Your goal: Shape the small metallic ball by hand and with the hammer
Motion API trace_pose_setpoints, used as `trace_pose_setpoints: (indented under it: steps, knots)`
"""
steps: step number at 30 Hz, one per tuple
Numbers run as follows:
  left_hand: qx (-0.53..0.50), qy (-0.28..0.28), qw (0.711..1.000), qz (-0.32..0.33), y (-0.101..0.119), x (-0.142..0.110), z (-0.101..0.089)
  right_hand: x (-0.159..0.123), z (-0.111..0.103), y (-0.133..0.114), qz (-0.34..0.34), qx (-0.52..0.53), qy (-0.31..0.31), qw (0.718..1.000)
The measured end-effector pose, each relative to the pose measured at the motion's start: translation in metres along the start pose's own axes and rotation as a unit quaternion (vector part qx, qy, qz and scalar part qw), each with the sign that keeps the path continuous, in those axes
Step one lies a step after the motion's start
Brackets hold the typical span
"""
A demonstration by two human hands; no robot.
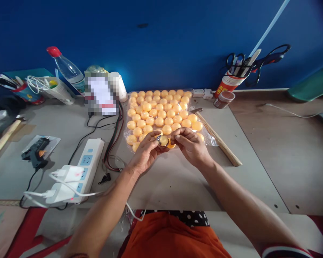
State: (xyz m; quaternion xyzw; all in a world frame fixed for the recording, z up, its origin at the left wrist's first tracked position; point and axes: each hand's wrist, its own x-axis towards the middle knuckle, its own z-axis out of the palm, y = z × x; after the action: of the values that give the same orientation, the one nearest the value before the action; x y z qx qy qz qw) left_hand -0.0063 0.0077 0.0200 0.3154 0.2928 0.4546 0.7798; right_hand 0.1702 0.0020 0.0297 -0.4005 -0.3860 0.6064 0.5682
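My left hand [146,152] pinches a small round piece [164,141] with a pale yellow middle and a dark, shiny rim. Just to its right is my right hand [191,146], its thumb and fingertips pressed together close to the rim. What those fingertips grip, if anything, is too small to make out. Behind and beneath both hands lies a clear plastic bag [212,141] filled with rows of orange balls [159,122].
A hammer [220,141] lies right of the bag. Leftward are a power strip [90,157] with plugged-in chargers, a black glue gun [37,152] and cables. Along the blue wall stand a bottle [68,71], a cup of scissors [228,83] and a small tub [224,99].
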Motion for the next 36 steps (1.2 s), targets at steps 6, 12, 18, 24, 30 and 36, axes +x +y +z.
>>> trace_pose_setpoints:
  steps: [6, 12, 18, 24, 30, 36]
  knots:
    - [0.043, 0.021, 0.999, 0.005, -0.001, -0.001, 0.005, 0.004, -0.005, 0.003, 0.013, -0.017, 0.035, 0.999]
    - [0.073, 0.016, 0.997, 0.008, -0.001, -0.001, 0.008, 0.0, 0.0, -0.005, 0.046, -0.075, 0.005, 0.996]
    - [0.097, 0.003, 0.995, 0.015, -0.003, -0.002, 0.01, -0.005, 0.006, -0.007, 0.028, -0.195, -0.046, 0.979]
    - [0.112, -0.009, 0.993, 0.033, -0.007, -0.001, 0.009, -0.007, 0.011, -0.005, 0.03, -0.254, -0.028, 0.966]
    - [0.077, -0.008, 0.997, 0.032, -0.005, -0.002, 0.008, -0.004, 0.007, -0.007, 0.035, -0.161, 0.022, 0.986]
    - [-0.004, -0.004, 1.0, -0.006, -0.001, -0.001, 0.004, 0.003, -0.003, -0.01, 0.033, -0.018, 0.055, 0.998]
